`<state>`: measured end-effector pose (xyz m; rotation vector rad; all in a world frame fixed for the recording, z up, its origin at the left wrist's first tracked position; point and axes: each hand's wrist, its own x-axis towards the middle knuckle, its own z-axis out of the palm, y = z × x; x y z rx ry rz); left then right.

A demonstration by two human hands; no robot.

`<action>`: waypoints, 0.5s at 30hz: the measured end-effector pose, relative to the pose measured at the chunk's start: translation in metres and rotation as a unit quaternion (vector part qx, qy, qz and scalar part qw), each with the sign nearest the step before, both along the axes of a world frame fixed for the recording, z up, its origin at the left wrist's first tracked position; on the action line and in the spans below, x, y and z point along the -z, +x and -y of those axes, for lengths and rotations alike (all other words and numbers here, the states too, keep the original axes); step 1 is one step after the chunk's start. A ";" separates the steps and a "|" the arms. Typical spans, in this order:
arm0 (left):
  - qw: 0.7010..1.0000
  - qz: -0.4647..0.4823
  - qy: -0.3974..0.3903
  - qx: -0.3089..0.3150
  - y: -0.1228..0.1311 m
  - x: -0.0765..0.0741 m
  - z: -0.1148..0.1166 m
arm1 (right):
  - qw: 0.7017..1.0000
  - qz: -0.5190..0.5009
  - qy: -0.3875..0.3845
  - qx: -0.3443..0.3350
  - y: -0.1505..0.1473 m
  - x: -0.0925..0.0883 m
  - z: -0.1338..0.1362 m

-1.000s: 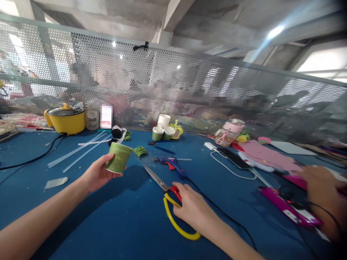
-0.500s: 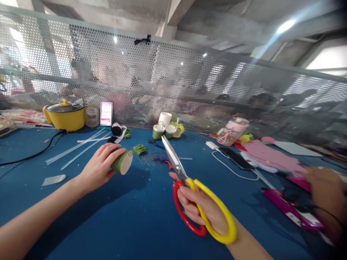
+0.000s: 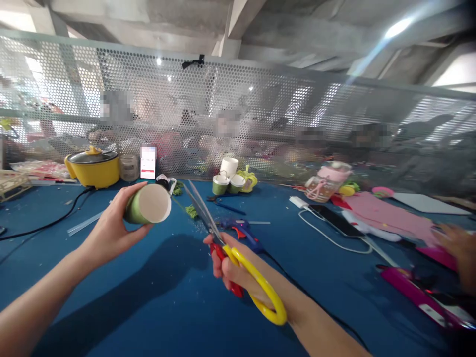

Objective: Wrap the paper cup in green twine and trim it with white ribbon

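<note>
My left hand (image 3: 111, 228) is closed round a green cup (image 3: 147, 204) held on its side above the blue table (image 3: 156, 302), its pale flat end facing me. My right hand (image 3: 232, 270) grips scissors (image 3: 230, 248) with one yellow and one red handle. Their blades are slightly apart and point up-left toward the cup, the tips just right of it. A green thread runs from the cup toward a green yarn bundle (image 3: 191, 211) on the table.
A blue glue gun (image 3: 241, 230) with a black cord lies behind the scissors. A yellow pot (image 3: 94, 168), glue sticks (image 3: 84, 224), small cups (image 3: 226, 181), a phone on a white cable (image 3: 334, 220) and pink felt (image 3: 379, 215) fill the back. Another person's hand (image 3: 459, 248) works at the right, near a pink tool (image 3: 424, 297).
My right hand picked the scissors up off the table and swung their blades toward the cup. My left hand raised the cup and tipped it so its flat end faces me.
</note>
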<state>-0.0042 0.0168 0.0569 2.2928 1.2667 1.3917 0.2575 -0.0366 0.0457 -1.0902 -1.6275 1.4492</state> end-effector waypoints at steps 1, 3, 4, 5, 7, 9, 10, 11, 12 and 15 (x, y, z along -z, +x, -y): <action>0.998 0.044 -0.034 0.016 0.000 0.001 0.001 | 1.000 0.014 -0.016 -0.022 0.001 0.000 0.000; 0.986 0.126 -0.096 0.051 0.002 0.003 0.001 | 0.998 0.022 -0.030 -0.056 0.002 -0.001 0.001; 0.978 0.156 -0.123 0.066 0.003 0.005 0.001 | 0.997 0.019 -0.032 -0.065 0.002 -0.001 0.002; 0.970 0.178 -0.147 0.079 0.004 0.007 0.000 | 0.997 0.013 -0.033 -0.070 0.003 -0.002 0.003; 0.955 0.209 -0.184 0.099 0.006 0.010 -0.002 | 0.996 0.005 -0.044 -0.074 0.003 -0.003 0.006; 0.944 0.232 -0.204 0.115 0.009 0.014 -0.003 | 0.995 0.011 -0.068 -0.076 0.004 -0.004 0.008; 0.942 0.237 -0.208 0.119 0.010 0.015 -0.004 | 0.994 0.017 -0.078 -0.076 0.004 -0.004 0.008; 0.941 0.239 -0.208 0.120 0.012 0.017 -0.003 | 0.993 0.025 -0.084 -0.075 0.004 -0.002 0.008; 0.941 0.237 -0.208 0.120 0.013 0.018 -0.002 | 0.993 0.033 -0.086 -0.074 0.004 -0.001 0.007; 0.940 0.223 -0.219 0.138 0.019 0.023 0.003 | 0.994 0.047 -0.067 -0.069 0.003 0.008 0.003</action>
